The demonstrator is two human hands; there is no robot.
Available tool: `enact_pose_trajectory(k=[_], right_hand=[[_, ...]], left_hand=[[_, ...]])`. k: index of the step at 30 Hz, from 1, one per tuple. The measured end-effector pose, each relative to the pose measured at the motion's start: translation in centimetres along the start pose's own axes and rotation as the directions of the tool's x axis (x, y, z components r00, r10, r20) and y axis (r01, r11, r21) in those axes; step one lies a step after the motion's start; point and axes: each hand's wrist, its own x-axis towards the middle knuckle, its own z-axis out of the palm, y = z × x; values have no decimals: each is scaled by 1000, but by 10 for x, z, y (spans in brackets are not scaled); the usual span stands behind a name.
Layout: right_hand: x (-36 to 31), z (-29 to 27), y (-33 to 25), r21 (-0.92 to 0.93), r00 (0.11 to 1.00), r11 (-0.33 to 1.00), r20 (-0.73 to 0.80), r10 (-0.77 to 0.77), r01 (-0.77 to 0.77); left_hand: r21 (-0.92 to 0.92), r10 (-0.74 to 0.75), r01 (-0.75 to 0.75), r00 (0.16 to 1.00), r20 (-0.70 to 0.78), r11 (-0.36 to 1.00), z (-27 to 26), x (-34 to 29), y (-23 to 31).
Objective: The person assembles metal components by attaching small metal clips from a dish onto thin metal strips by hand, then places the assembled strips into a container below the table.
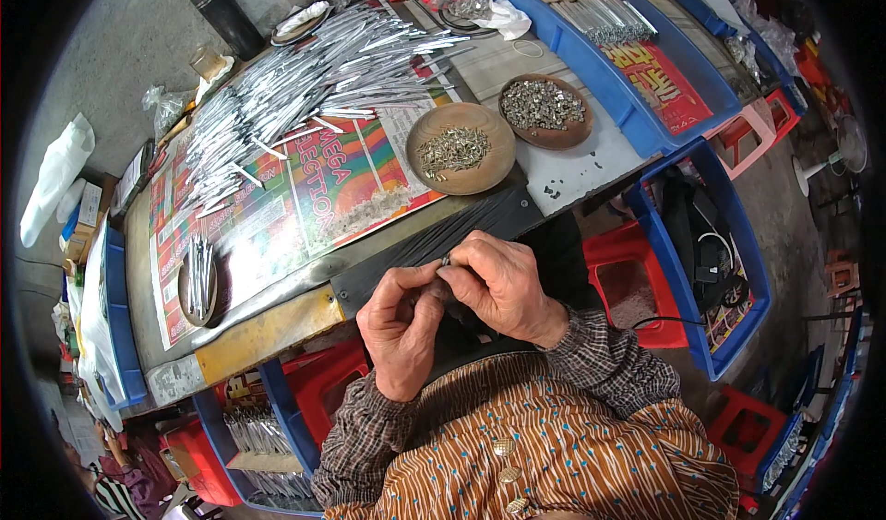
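My left hand (399,328) and my right hand (503,285) meet just in front of the bench edge, fingers pinched together around a small dark metal part (446,262). The part is mostly hidden by my fingers. Beyond my hands stand two round brown bowls: the nearer bowl (461,147) holds small silvery pieces, the farther bowl (546,110) holds small metal fittings. A big heap of silver metal rods (305,86) lies across the colourful printed sheet (305,188) on the bench.
A small dish with a few rods (197,280) sits at the bench's left end. A blue crate (609,49) with more rods stands at the back right, another blue crate (729,262) on the right, red stools (637,280) below. A black cylinder (226,14) stands at the back.
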Motion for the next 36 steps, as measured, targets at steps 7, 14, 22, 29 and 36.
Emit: enact_pose_trajectory(k=[7, 14, 22, 29, 36], right_hand=[[-2, 1, -2, -38, 999, 999, -39, -3, 1], [0, 1, -2, 19, 999, 999, -40, 34, -33], [3, -5, -1, 39, 998, 997, -7, 66, -65], [5, -7, -1, 50, 996, 995, -9, 93, -92], [7, -8, -1, 57, 995, 993, 1, 100, -100]], left_hand=[[6, -4, 4, 1000, -16, 1000, 5, -1, 0], [-26, 10, -10, 1000, 3, 1000, 4, -1, 2], [-10, 4, -3, 1000, 13, 1000, 0, 0, 1], [0, -70, 70, 997, 27, 998, -2, -1, 5], [49, -5, 4, 1000, 22, 999, 1, 1, 1]])
